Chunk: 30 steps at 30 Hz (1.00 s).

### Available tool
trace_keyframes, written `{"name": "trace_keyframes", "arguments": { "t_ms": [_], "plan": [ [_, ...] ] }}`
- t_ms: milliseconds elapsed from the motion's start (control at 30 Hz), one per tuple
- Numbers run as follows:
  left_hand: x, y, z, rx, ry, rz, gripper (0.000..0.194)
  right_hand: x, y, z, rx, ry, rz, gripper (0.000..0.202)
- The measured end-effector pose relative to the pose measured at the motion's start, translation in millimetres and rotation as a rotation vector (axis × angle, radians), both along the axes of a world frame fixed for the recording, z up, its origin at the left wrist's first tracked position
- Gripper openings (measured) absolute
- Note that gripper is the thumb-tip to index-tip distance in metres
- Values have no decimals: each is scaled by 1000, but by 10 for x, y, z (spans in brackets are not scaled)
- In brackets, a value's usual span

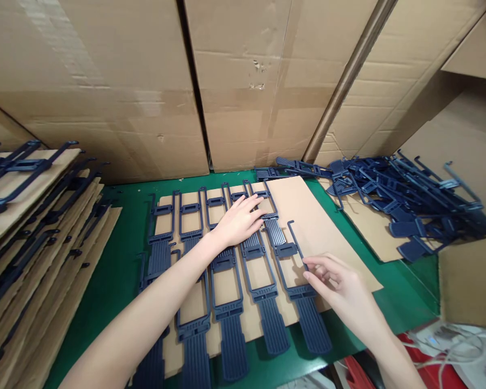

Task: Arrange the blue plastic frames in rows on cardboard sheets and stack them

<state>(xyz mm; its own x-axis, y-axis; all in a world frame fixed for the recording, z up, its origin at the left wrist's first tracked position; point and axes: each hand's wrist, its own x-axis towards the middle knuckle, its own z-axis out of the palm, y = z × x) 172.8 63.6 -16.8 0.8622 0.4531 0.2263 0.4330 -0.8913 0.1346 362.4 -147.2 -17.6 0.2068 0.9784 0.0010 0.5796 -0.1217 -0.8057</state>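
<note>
Dark blue plastic frames with ribbed paddle ends lie in two rows on a cardboard sheet (324, 227). My left hand (243, 219) reaches across and rests flat on the back row, fingers stretched out over the frames there. At the front right, my right hand (340, 278) pinches the side bar of the rightmost plastic frame (302, 292) between thumb and index finger. This frame's ribbed paddle overhangs the sheet's front edge. Beside it lies another frame (265, 292). My left forearm hides parts of the frames on the left.
A tangled pile of similar frames (372, 183) lies at the right on another cardboard piece. Cardboard sheets layered with frames (65, 243) are stacked at the left. Large cardboard boxes (259, 108) stand behind the green table (105, 270). White cables (449, 351) show at lower right.
</note>
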Motion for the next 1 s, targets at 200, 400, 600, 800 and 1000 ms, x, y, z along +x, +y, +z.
{"name": "trace_keyframes", "arguments": {
  "t_ms": [200,400,600,800,1000],
  "plan": [
    [-2,-16,9,-8,3,5,32,-62,-31,111,0,32,15,24],
    [5,-25,23,-14,5,6,32,-104,-10,94,3,49,10,26],
    [3,-24,30,-4,9,5,31,-79,46,-79,-7,38,-6,32],
    [0,-23,19,11,4,6,31,-85,105,-115,23,20,-18,32],
    [-2,-34,40,4,-2,6,33,-62,112,-79,18,21,-19,29]
  ]
}}
